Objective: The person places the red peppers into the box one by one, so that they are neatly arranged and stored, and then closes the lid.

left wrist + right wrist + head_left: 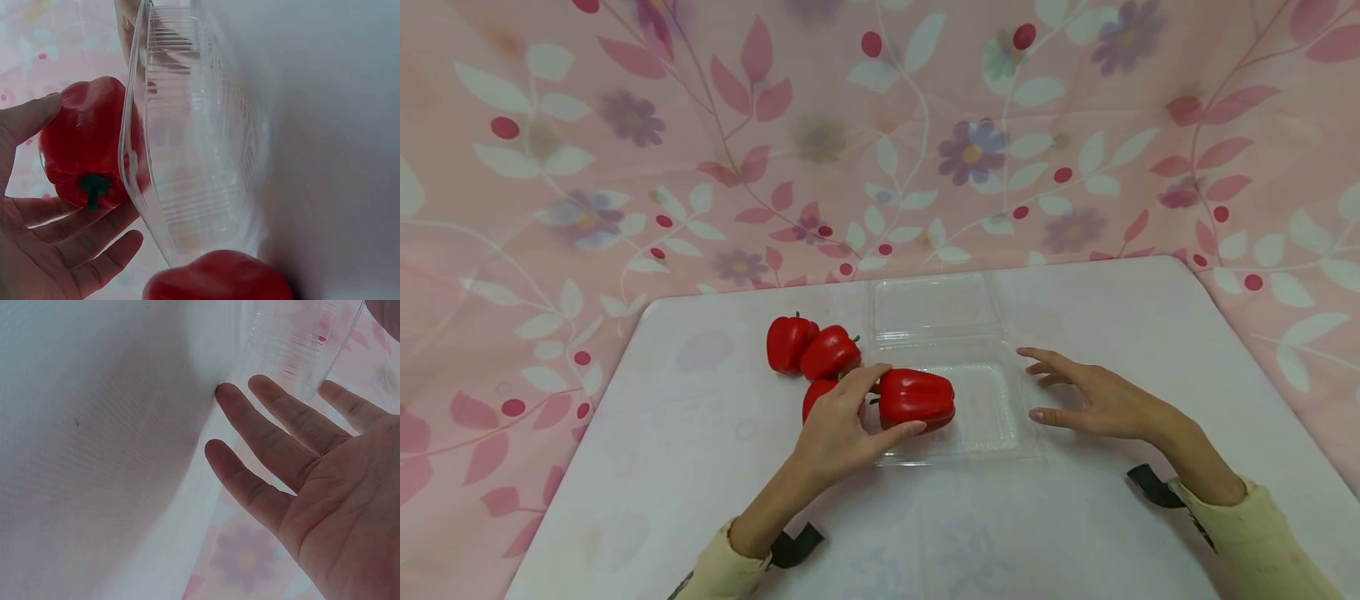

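Note:
A red bell pepper (917, 398) with a green stem is gripped by my left hand (842, 429), thumb on its near side and fingers on its far side. It hangs over the left part of a clear plastic clamshell box (992, 408), whose lid (936, 307) lies folded back. In the left wrist view the held pepper (87, 137) is at the box's rim, partly behind the clear wall. My right hand (1097, 398) is just right of the box, fingers spread and holding nothing. The right wrist view shows its straight fingers (262, 437) near the box.
Left of the box, two red peppers, one at the back (788, 343) and one beside it (831, 352), lie touching. A third pepper (817, 395) is partly hidden by my left hand. The white table (700, 467) meets a pink floral cloth (880, 167) behind.

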Demonstrator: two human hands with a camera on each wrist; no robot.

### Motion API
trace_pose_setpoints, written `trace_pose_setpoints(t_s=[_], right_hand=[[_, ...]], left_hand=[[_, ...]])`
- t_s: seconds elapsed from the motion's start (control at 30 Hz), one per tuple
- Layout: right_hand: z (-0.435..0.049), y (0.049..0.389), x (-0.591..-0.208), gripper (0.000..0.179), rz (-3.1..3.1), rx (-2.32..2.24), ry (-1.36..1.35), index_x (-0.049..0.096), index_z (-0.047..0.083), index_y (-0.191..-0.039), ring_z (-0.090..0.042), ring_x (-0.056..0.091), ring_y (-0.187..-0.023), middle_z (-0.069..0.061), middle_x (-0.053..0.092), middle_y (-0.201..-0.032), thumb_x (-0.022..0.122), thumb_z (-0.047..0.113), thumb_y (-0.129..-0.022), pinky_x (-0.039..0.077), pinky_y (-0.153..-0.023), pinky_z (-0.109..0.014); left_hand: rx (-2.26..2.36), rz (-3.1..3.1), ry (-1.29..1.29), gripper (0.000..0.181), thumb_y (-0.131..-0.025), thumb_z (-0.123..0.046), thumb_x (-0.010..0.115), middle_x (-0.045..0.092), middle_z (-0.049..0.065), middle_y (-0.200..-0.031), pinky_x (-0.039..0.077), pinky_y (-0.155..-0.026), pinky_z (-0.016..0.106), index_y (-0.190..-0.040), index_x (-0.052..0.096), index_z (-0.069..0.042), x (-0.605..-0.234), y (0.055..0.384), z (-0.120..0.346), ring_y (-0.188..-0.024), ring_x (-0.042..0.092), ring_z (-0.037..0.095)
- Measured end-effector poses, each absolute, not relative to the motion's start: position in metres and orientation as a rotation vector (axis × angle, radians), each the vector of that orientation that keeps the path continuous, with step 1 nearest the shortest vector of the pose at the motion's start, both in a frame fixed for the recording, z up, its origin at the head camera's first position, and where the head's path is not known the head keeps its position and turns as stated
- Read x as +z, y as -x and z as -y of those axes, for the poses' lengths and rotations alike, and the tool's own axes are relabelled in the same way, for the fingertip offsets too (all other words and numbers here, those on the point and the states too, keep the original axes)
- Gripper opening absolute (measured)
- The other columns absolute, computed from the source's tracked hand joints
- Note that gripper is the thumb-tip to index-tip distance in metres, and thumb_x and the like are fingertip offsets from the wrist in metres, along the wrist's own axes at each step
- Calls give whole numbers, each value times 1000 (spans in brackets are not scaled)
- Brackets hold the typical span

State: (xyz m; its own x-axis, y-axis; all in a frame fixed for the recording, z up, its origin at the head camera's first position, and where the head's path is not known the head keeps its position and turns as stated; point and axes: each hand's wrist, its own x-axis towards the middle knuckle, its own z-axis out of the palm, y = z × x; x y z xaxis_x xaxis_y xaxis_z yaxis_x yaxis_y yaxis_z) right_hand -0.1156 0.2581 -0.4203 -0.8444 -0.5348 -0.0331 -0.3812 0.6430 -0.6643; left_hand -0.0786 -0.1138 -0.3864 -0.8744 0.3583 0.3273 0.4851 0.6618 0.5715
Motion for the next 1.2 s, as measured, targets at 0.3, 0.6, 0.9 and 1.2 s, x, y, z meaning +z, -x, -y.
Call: trace_pose_setpoints(t_s=[0.3, 0.6, 0.9, 1.2], right_hand=[[-258, 116, -420, 83, -2644, -981, 759, 30, 27, -154, -26, 59, -118, -6, 58, -135, 73, 47, -86, 45, -94, -63], [-257, 116, -419, 83, -2652, -967, 751, 31, 26, -154, -27, 59, -119, -6, 58, -135, 73, 49, -86, 44, -93, -64], [-257, 116, -421, 83, -2654, -964, 739, 31, 26, -154, -28, 59, -118, -6, 58, -135, 73, 48, -86, 45, -93, -64], [-256, 115, -420, 83, -2661, -955, 730, 30, 26, -154, -29, 59, -119, -8, 58, -135, 73, 47, -86, 45, -91, -65]], left_hand=[[-1009, 2766, 716, 69, -78, -51, 79, 64, -2, -120, 56, -79, 29, -133, 55, -15, -388, 79, 98, -101, 63, 15], [-1045, 2848, 720, 74, -80, -55, 75, 63, 2, -123, 56, -80, 31, -136, 53, -12, -389, 78, 82, -102, 63, 17], [-1124, 2863, 725, 72, -80, -50, 78, 62, 1, -126, 55, -83, 28, -137, 53, -13, -395, 79, 72, -106, 61, 15], [-1143, 2847, 736, 71, -79, -47, 80, 65, -1, -124, 54, -82, 23, -136, 54, -14, -401, 78, 62, -103, 63, 12]])
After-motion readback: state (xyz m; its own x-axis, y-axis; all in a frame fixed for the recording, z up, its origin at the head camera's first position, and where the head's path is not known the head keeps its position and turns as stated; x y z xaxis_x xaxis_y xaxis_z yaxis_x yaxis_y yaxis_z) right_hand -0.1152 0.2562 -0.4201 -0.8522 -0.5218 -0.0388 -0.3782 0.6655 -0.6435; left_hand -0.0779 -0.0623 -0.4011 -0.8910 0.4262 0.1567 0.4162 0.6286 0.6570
